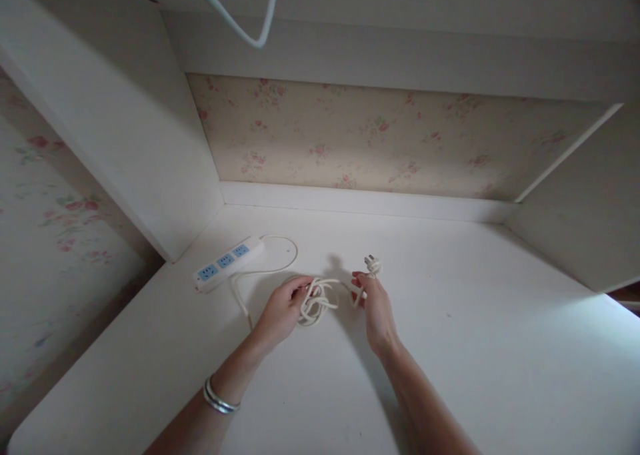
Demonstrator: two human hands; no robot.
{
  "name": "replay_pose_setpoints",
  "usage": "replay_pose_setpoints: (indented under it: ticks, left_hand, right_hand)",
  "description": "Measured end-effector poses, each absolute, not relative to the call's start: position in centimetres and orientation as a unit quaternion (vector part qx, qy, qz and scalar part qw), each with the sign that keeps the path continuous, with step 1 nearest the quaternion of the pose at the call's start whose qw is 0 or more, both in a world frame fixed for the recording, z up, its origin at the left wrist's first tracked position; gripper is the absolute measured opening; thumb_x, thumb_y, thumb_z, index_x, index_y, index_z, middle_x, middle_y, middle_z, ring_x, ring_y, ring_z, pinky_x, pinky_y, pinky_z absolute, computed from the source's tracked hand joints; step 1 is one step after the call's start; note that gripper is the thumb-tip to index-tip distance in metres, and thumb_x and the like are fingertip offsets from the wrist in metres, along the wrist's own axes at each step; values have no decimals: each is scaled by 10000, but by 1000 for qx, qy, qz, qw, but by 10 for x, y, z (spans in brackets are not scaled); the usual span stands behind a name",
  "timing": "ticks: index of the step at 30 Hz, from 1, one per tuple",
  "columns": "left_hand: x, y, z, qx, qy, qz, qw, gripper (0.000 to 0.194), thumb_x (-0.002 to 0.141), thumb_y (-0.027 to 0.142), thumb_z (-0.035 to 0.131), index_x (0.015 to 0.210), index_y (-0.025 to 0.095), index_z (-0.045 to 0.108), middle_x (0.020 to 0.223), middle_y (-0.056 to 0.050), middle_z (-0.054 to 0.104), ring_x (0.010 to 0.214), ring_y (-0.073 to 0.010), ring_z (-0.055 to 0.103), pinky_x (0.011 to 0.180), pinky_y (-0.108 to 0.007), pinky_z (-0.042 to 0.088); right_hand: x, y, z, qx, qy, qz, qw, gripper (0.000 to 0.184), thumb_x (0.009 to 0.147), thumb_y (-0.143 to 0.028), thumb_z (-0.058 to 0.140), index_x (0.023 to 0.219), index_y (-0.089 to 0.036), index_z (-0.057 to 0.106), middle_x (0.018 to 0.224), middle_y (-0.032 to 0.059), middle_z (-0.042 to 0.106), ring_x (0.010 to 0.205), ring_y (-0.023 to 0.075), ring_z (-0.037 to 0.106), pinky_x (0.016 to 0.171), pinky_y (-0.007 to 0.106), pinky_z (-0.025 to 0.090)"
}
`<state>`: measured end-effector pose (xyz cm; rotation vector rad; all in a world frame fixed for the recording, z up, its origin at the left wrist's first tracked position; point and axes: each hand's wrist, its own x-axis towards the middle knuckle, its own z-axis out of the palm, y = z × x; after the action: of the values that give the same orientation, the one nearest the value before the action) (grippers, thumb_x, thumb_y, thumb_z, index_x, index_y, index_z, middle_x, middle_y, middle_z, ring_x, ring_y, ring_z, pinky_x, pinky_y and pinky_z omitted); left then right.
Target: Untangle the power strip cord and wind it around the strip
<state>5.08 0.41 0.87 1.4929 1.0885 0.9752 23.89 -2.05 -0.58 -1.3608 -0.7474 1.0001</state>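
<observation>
A white power strip (pixel 221 269) with blue socket panels lies at the left on the white desk. Its cream cord leaves the far end, loops back across the desktop and runs behind my left wrist. My left hand (pixel 283 308) is closed on the coiled part of the power cord (pixel 316 303), whose loops hang in a tangled bundle beside the fingers. Near the cord's other end, my right hand (pixel 373 303) grips the cord just below the plug (pixel 372 263). The plug's metal prongs point up and away. A stretch of cord runs between both hands.
The desk (pixel 475 361) has a white side panel (pixel 125 108) at the left and another at the right. Behind it stands a floral-papered wall (pixel 345 141) below a shelf board. A bent white rod or cable (pixel 240 28) hangs overhead.
</observation>
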Motion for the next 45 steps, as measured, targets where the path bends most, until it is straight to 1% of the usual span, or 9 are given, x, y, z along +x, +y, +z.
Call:
replay_pose_setpoints:
  ticks: [9, 17, 23, 28, 31, 35, 37, 41, 45]
  left_hand:
    - [48, 7, 5, 564, 460, 424, 539, 398, 834, 377, 577, 1157, 152, 634, 1051, -97, 708, 900, -199, 665, 759, -287, 511]
    - [53, 3, 9, 512, 447, 447, 581, 366, 747, 338, 679, 1053, 141, 639, 1017, -106, 703, 901, -199, 657, 766, -293, 501]
    - [56, 1, 13, 497, 459, 431, 596, 355, 699, 334, 717, 980, 145, 613, 916, -72, 685, 772, -174, 646, 616, -245, 481]
    - [55, 2, 8, 513, 439, 426, 602, 308, 694, 300, 729, 927, 144, 601, 851, -48, 676, 785, -161, 639, 691, -245, 480]
    - [55, 3, 5, 532, 447, 410, 590, 278, 721, 337, 711, 893, 138, 619, 844, -56, 688, 766, -162, 641, 685, -249, 478]
    - [54, 6, 1, 554, 459, 425, 549, 266, 763, 358, 668, 910, 137, 650, 832, -60, 698, 750, -166, 641, 678, -253, 483]
    - [52, 7, 1, 553, 472, 442, 526, 276, 767, 366, 661, 922, 137, 662, 854, -67, 707, 766, -173, 647, 695, -259, 490]
    - [49, 9, 6, 538, 494, 454, 510, 316, 754, 380, 673, 950, 133, 682, 898, -81, 719, 803, -184, 660, 729, -261, 493]
    - [50, 8, 10, 535, 495, 439, 525, 341, 746, 375, 676, 986, 133, 696, 851, -73, 722, 772, -187, 663, 682, -251, 492]
  right_hand:
    - [231, -22, 4, -509, -340, 548, 570, 267, 771, -455, 598, 883, -215, 565, 852, 20, 640, 791, 185, 581, 731, 312, 453]
    - [232, -23, 6, -567, -369, 406, 614, 227, 738, -378, 594, 887, -222, 663, 981, 44, 690, 801, 199, 579, 668, 304, 393]
    - [223, -30, 8, -600, -405, 430, 539, 377, 678, -363, 618, 971, -152, 729, 593, 4, 616, 529, 142, 479, 528, 274, 338]
    - [214, -32, 9, -561, -427, 500, 504, 326, 696, -306, 595, 951, -157, 731, 488, -45, 507, 432, 81, 328, 469, 241, 258]
    - [211, -31, 9, -523, -449, 519, 506, 284, 706, -288, 600, 937, -183, 728, 701, 4, 644, 487, 87, 403, 490, 242, 293]
    - [213, -28, 7, -516, -440, 462, 572, 186, 742, -326, 606, 803, -204, 731, 1076, 52, 663, 890, 190, 579, 731, 286, 417]
    - [219, -26, 5, -538, -415, 427, 597, 254, 785, -407, 575, 794, -201, 723, 1012, 61, 675, 929, 212, 580, 760, 302, 431]
    - [231, -21, -1, -584, -301, 441, 611, 428, 814, -579, 506, 847, -191, 683, 874, 69, 680, 770, 208, 610, 626, 311, 491]
    - [231, -17, -1, -514, -205, 533, 640, 387, 793, -585, 570, 859, -207, 620, 810, 61, 704, 806, 215, 664, 790, 357, 537]
